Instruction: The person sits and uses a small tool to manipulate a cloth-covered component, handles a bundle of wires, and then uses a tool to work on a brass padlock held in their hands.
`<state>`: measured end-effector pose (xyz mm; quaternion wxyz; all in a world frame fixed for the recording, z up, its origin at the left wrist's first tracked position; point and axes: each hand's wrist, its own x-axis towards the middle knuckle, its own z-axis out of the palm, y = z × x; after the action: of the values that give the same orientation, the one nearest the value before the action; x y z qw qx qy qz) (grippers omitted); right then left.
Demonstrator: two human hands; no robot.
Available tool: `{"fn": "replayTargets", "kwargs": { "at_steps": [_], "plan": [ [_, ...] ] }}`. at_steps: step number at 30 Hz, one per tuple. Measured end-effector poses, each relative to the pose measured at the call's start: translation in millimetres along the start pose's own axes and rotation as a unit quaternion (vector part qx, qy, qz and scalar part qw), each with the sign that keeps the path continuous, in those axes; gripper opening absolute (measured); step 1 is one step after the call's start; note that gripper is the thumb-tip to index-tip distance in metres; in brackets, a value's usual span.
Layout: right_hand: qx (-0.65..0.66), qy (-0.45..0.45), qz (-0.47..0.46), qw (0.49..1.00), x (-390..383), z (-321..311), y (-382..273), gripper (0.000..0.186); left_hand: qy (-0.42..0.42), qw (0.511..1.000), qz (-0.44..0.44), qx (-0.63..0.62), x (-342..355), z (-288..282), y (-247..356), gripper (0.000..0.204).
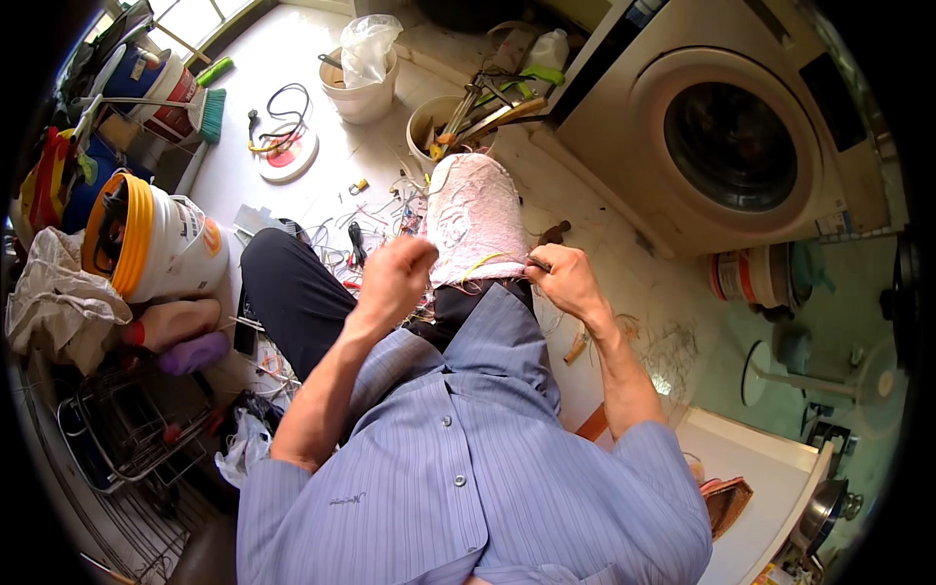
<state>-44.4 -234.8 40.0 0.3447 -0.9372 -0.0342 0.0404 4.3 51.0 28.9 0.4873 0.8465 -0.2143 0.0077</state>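
I sit on the floor with a pink patterned cloth (pixel 476 219) draped over my raised right knee. My left hand (pixel 395 276) is closed in a fist just left of the cloth, pinching thin wires. At the cloth's lower right edge my right hand (pixel 565 278) grips a small dark tool. A thin yellow wire (pixel 483 260) runs across the cloth between the two hands. More loose thin wires (pixel 375 219) lie tangled on the floor beyond my left knee.
A washing machine (pixel 726 127) stands at the upper right. Ahead are a white bucket with a plastic bag (pixel 363 78) and a tub of tools (pixel 458 122). On the left are a yellow-rimmed white bucket (pixel 156 244), a broom (pixel 205 112) and a wire rack (pixel 127 429).
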Motion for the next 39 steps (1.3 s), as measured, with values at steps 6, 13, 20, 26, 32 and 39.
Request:
{"fn": "replayTargets", "kwargs": {
  "at_steps": [6, 13, 20, 26, 32, 39],
  "plan": [
    [0.120, -0.036, -0.012, 0.992, 31, -44, -22, 0.013, 0.029, 0.995, -0.012, -0.091, 44, -49, 31, 0.009],
    [0.062, 0.059, -0.190, 0.978, 91, -154, -149, 0.015, 0.048, 0.988, 0.126, -0.076, 97, -116, 90, 0.068],
    [0.089, 0.065, -0.333, 0.936, 122, -152, -262, 0.018, -0.048, 0.913, 0.168, -0.369, 135, -128, 159, 0.092],
    [0.179, -0.067, -0.272, 0.943, 141, -135, -283, 0.024, -0.129, 0.853, 0.041, -0.504, 131, -98, 115, 0.023],
    [0.272, -0.029, -0.191, 0.943, 164, -150, -210, 0.030, -0.082, 0.899, -0.099, -0.417, 101, -93, 78, 0.030],
    [0.056, -0.098, 0.068, 0.991, 176, -84, -4, 0.050, -0.118, 0.901, -0.205, -0.364, 85, -61, 11, 0.022]
  ]
}}
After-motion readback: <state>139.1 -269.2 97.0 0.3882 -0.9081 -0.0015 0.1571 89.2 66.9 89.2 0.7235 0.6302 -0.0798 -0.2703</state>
